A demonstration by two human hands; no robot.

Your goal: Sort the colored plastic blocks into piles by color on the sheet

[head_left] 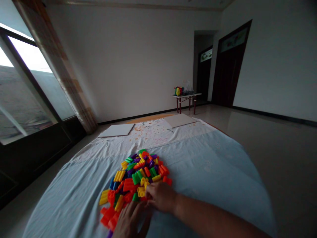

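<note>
A pile of plastic building blocks (130,185) in orange, yellow, green, purple and blue lies on the cloth-covered table before me. My right hand (162,197) is at the pile's near right side, its fingers curled right beside a yellow block (142,191). What is between those fingertips, if anything, is hidden. At the near edge of the pile, my left hand (131,219) rests with its fingers stretched out, close to the right fingertips. Orange blocks (109,216) lie just left of it.
A pale blue cloth (205,172) with folds covers the table. Two flat boards, a white one (116,130) and a beige one (180,120), lie at its far end. Beyond stands a small table (185,96) with a colourful container and plastic bag. A window (32,82) is left.
</note>
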